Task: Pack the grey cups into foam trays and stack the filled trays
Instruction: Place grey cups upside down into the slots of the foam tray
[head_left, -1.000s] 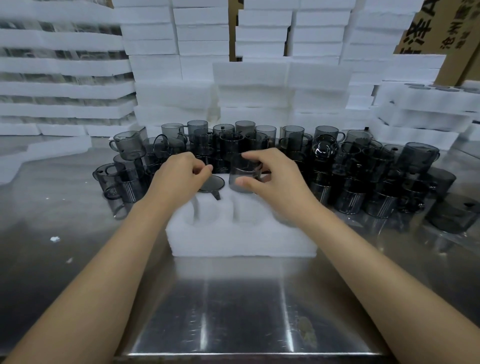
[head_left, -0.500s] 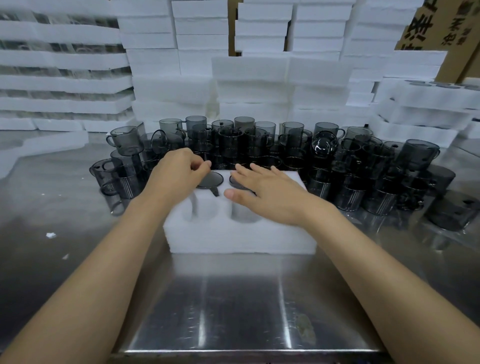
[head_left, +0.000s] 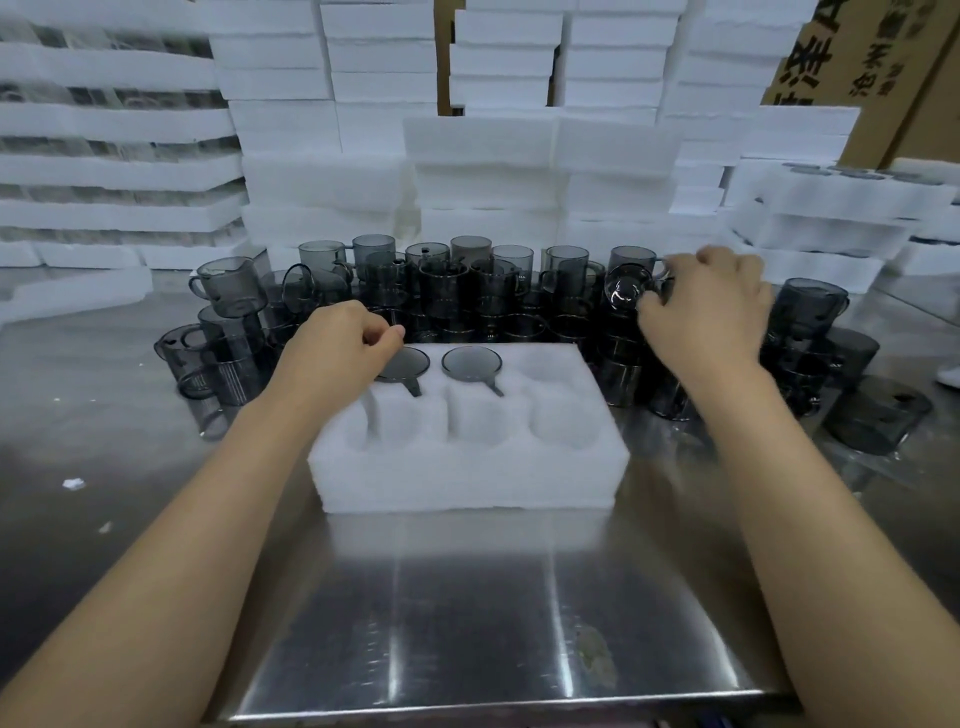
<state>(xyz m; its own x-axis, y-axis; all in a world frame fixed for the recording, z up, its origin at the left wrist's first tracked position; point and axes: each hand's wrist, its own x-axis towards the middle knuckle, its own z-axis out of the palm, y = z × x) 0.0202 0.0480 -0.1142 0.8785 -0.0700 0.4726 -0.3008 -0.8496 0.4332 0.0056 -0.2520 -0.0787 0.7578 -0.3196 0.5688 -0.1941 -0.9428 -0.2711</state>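
A white foam tray with six pockets sits mid-table. Two grey cups fill its back row: one in the left pocket, one in the middle pocket; the other pockets show only foam. My left hand is curled at the tray's back left corner, its thumb tip beside the left cup's rim, with nothing visible in it. My right hand is out among the loose cups behind the tray on the right. Its fingers curl round a cup lying on its side.
Many loose grey cups crowd the steel table behind and on both sides of the tray. White foam trays are stacked high behind them and at left. Filled trays and cardboard boxes stand at right.
My right hand set a cup into the tray's back middle pocket, then moved up and right to the loose cups and took hold of one. The left hand stayed put.
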